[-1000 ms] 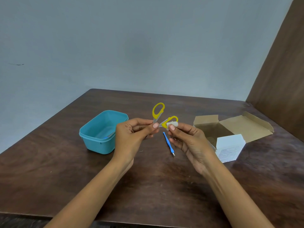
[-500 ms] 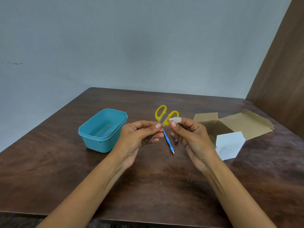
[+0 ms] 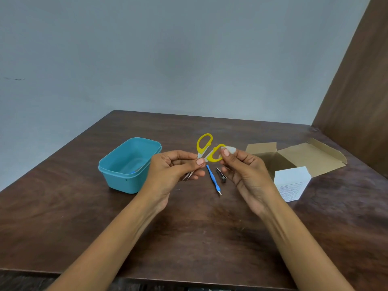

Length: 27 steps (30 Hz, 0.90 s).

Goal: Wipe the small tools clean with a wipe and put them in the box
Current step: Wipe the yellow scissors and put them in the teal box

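Scanning: from my remote seat I read the tabletop [image 3: 63, 223] left to right.
Box: teal box [image 3: 128, 164] stands toward the far left edge, open, with something blue lying inside.
Left hand: my left hand [image 3: 170, 173] pinches the scissors [image 3: 204, 152] near the pivot, fingers curled round the blades, yellow loops pointing up and away.
Loose tools: blue tool [image 3: 213, 179] and nail clipper [image 3: 220, 175] lie side by side mid-tabletop, between the hands.
Right hand: my right hand [image 3: 247, 175] pinches a white wipe [image 3: 231, 149] between thumb and fingertips, against the nearer yellow loop.
Right side: opened cardboard carton [image 3: 304, 156] and a white packet [image 3: 291, 182] sit near the right edge.
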Available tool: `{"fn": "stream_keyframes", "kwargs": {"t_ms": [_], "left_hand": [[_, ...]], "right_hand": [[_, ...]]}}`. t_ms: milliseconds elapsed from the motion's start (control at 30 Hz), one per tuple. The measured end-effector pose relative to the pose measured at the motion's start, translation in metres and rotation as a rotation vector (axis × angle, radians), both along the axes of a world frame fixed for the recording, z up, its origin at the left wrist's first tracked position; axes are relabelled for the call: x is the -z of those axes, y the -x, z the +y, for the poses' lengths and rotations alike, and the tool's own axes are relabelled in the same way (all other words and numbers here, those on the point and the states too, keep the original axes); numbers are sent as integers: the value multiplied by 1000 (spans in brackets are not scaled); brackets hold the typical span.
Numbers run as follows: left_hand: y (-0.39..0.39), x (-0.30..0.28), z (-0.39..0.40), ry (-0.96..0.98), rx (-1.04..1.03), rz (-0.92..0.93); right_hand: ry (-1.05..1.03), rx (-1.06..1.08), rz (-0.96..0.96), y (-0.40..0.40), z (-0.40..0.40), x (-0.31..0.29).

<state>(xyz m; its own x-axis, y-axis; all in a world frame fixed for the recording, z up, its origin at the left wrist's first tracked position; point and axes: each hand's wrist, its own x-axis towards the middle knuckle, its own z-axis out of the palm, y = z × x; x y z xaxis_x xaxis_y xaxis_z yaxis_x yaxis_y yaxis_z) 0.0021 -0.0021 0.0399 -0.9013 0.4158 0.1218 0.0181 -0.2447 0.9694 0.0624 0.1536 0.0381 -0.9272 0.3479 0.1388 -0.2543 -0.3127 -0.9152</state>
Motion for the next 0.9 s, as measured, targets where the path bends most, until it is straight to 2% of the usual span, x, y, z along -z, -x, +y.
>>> {"fn": "stream_keyframes", "kwargs": {"t_ms": [300, 433, 567, 767, 900], "left_hand": [[8, 2, -5, 164, -55, 149], [11, 4, -5, 241, -52, 213], [12, 5, -5, 338, -81, 308], [11, 6, -4, 354, -122, 388], [14, 7, -4, 365, -157, 406]], "right_hand": [[-300, 180, -37, 1, 3, 5], [-523, 268, 8, 2, 8, 6], [-856, 289, 29, 3, 14, 7], [-877, 369, 50, 2, 13, 6], [-985, 429, 112, 0, 11, 8]]}}
